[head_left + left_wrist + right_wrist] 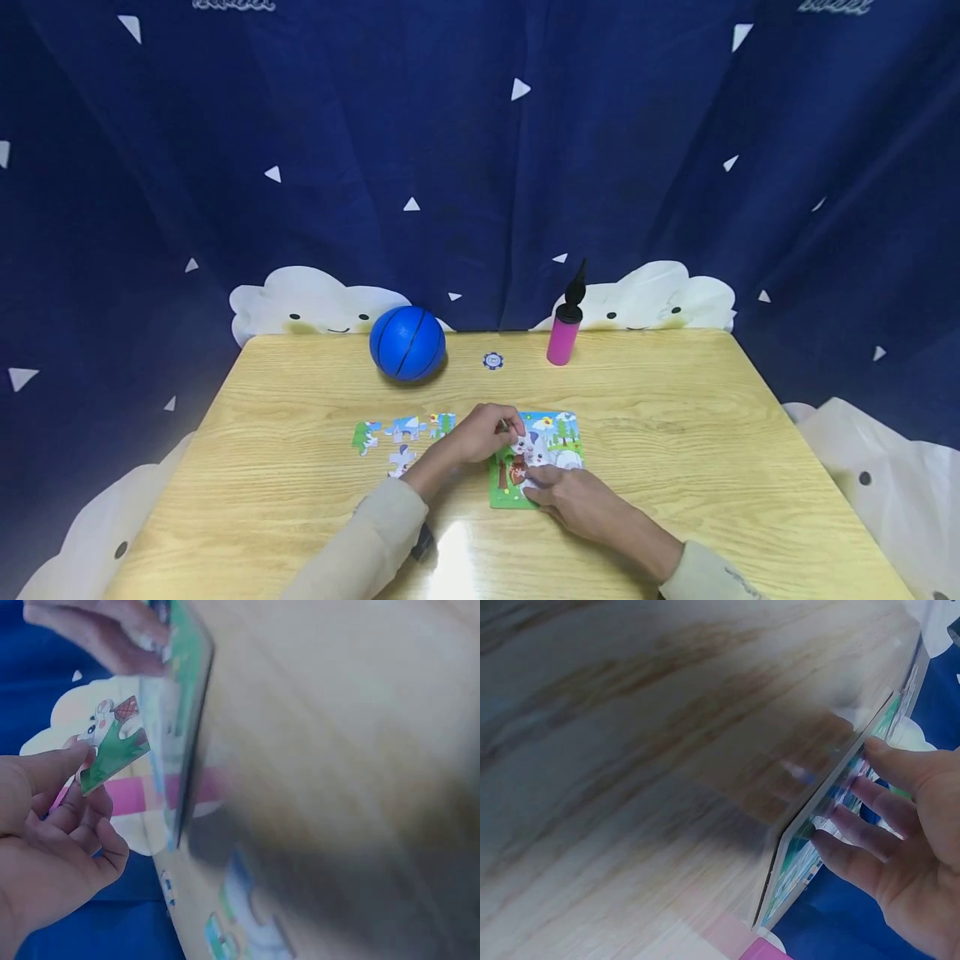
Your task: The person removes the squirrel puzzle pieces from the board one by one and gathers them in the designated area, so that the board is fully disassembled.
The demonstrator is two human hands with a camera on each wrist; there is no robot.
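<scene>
A green-framed jigsaw board (504, 497) with a cartoon picture lies on the wooden table (675, 433). My left hand (483, 432) pinches a green and white puzzle piece (112, 746) just above the board's left side. My right hand (564, 493) lies on the board's lower part, its straight fingers (870, 825) pressing flat on the pieces there. The board's edge (191, 727) shows side-on in the left wrist view, and the board (810, 832) also appears edge-on in the right wrist view.
Several loose puzzle pieces (401, 433) lie to the left of the board. A blue ball (407, 342), a small round token (492, 360) and a pink pump with a black top (565, 329) stand along the table's far edge. Dark blue curtains hang behind.
</scene>
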